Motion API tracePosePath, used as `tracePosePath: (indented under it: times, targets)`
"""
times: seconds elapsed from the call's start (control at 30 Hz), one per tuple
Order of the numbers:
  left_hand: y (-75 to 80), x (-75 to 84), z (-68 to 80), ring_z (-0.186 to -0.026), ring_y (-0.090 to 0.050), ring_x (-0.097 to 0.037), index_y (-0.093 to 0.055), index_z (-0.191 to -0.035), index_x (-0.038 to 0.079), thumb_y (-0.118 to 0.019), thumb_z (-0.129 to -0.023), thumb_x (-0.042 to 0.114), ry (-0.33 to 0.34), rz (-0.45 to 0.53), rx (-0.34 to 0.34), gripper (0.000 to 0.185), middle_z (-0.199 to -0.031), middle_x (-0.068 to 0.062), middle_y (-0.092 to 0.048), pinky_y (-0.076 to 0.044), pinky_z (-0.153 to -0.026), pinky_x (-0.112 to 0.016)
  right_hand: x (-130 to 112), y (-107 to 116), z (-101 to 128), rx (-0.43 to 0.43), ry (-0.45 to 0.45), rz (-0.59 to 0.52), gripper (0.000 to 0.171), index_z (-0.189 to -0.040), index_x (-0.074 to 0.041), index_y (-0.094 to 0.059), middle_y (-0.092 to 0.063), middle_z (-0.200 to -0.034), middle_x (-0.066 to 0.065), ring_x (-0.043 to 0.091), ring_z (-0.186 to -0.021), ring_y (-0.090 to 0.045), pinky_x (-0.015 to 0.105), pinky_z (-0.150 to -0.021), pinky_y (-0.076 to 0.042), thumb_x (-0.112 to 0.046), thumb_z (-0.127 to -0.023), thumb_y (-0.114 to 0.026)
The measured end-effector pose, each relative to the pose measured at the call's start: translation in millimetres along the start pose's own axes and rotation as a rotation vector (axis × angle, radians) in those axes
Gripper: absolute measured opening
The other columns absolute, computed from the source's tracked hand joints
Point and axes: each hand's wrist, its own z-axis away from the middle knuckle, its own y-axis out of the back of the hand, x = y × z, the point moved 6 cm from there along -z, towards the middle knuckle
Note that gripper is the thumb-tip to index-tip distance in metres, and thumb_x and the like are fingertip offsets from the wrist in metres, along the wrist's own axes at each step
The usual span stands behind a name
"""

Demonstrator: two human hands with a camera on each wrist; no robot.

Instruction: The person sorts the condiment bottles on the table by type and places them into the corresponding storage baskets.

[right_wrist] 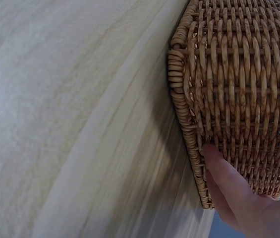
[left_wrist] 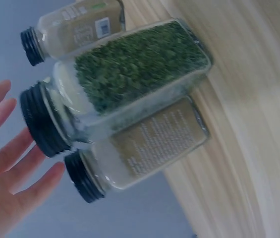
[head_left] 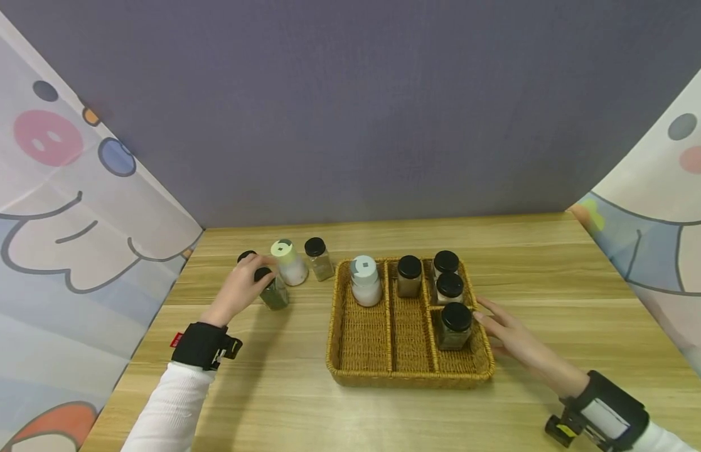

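My left hand (head_left: 241,287) reaches over a black-lidded jar of green dried herbs (head_left: 275,297) on the left of the table. In the left wrist view its spread fingers (left_wrist: 23,166) are beside the lid of the herb jar (left_wrist: 140,69), not wrapped round it; whether they touch it I cannot tell. Two jars with brown contents flank the herb jar there. At the right side of a divided wicker basket (head_left: 361,378) is my right hand (head_left: 511,336). Its fingers (right_wrist: 224,176) rest against the woven outer wall in the right wrist view.
Inside the basket stand a white-capped bottle (head_left: 366,282), a brown spice jar (head_left: 409,279) and several black-lidded jars, including a front-right one (head_left: 455,326). Left of it are a pale-green-capped bottle (head_left: 290,263) and a small jar (head_left: 320,260). A grey wall (head_left: 373,125) rises behind the table.
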Motion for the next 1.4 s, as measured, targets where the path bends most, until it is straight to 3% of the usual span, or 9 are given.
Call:
tracePosePath:
  times: [0.6,0.93,1.4]
  targets:
    - [-9.8,-15.6,5.2,-0.094,-0.053,-0.032,-0.054,-0.112,-0.001,-0.055,-0.087,0.016,0.075,0.026,-0.061,0.029,-0.109,-0.018,-0.051,-0.046,-0.076,-0.043,0.5,0.1,0.4,0.017,-0.004,-0.003,0.066,-0.141,-0.004,-0.002,-0.011,-0.137,0.035,0.048,-0.121,-0.025,0.046,-0.084,-0.046,-0.034,-0.095,-0.037]
    - [-11.2,-9.6,7.1,-0.077,-0.056,-0.028,-0.056,-0.105,-0.001,-0.059,-0.084,0.012,0.001,-0.086,0.017,0.024,-0.101,-0.019,-0.052,-0.047,-0.062,-0.036,2.6,1.3,-1.1,0.029,-0.003,-0.012,0.066,-0.142,-0.004,-0.003,-0.014,-0.137,0.035,0.048,-0.121,-0.027,0.046,-0.084,-0.046,-0.034,-0.094,-0.038]
    - [-13.4,-4.3,3.8,-0.087,-0.054,-0.035,-0.058,-0.101,-0.005,-0.066,-0.077,0.005,-0.054,-0.133,0.027,0.028,-0.097,-0.022,-0.052,-0.049,-0.070,-0.042,3.2,0.3,-0.9,0.021,-0.006,-0.041,0.066,-0.142,-0.005,-0.003,-0.014,-0.137,0.035,0.047,-0.121,-0.028,0.044,-0.083,-0.047,-0.034,-0.094,-0.038]
